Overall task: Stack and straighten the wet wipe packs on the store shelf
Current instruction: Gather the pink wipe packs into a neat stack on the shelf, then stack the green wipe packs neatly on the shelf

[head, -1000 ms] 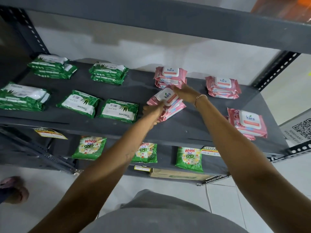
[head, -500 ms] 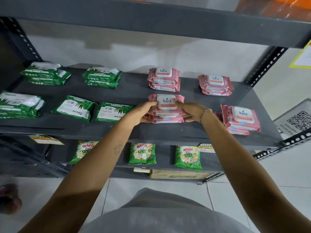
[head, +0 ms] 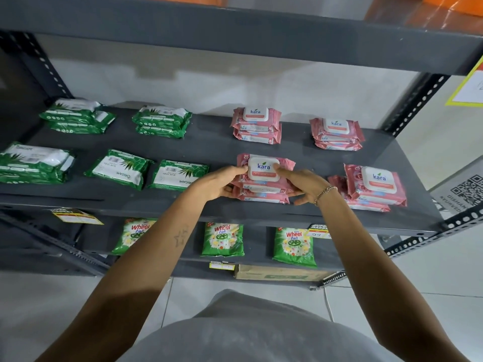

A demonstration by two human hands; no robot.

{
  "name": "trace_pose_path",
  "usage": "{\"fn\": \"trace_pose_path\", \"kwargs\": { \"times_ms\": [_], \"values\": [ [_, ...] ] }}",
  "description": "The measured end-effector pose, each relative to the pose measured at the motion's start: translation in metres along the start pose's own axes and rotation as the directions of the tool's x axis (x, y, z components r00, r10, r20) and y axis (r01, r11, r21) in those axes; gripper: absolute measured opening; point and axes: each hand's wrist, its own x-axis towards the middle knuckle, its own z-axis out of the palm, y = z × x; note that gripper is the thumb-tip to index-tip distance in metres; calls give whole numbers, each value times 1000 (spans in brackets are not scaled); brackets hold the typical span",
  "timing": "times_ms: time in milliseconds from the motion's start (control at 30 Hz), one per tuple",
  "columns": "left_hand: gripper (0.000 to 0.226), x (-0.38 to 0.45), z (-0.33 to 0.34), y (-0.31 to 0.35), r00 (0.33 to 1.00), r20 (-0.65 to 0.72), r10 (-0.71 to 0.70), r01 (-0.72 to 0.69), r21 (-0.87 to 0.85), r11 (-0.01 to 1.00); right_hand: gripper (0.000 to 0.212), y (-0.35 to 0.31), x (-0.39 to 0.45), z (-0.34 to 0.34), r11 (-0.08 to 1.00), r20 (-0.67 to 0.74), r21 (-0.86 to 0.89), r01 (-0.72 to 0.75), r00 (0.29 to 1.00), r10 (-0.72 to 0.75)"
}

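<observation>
A stack of pink Kara wet wipe packs [head: 262,176] sits at the front middle of the grey shelf [head: 209,145]. My left hand [head: 217,182] grips the stack's left side and my right hand [head: 304,184] grips its right side. Two more pink stacks stand at the back, one in the middle [head: 257,125] and one further right [head: 337,133]. A skewed pink stack [head: 371,186] lies at the front right. Green Origami packs fill the left half: stacks at the back left [head: 78,118], back middle [head: 162,124] and front left [head: 34,163], plus two single packs [head: 119,168] [head: 179,175].
The upper shelf board [head: 235,35] hangs low overhead. Perforated uprights [head: 415,103] frame the right side. Below, green Wheel detergent bags [head: 223,239] and a cardboard box [head: 282,273] sit on the lower shelf. A QR-code sign [head: 465,190] is at the right.
The tilted pink pack from a second ago now lies flat and square on its stack. Both hands have moved from its top to the stack's sides.
</observation>
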Motion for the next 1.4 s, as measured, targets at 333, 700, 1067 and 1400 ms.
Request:
{"fn": "trace_pose_path", "kwargs": {
  "times_ms": [333, 700, 1067, 1400],
  "values": [
    [50, -17, -19, 0, 876, -360, 321, -123, 478, 870, 36, -33, -14, 10, 853, -88, -446, 271, 935, -343],
    [34, -85, -224, -160, 409, -445, 797, 4, 874, 486, 46, -102, -12, 187, 529, 205, -577, 622, 737, -644],
    [57, -78, -289, -210, 630, -202, 750, 61, 975, 212, 106, -104, 19, 229, 513, 73, -811, 281, 919, -387],
    [49, -58, -303, -221, 507, -137, 851, 59, 991, 124, 76, -128, 6, 235, 691, -306, -722, -22, 906, -291]
  ]
}}
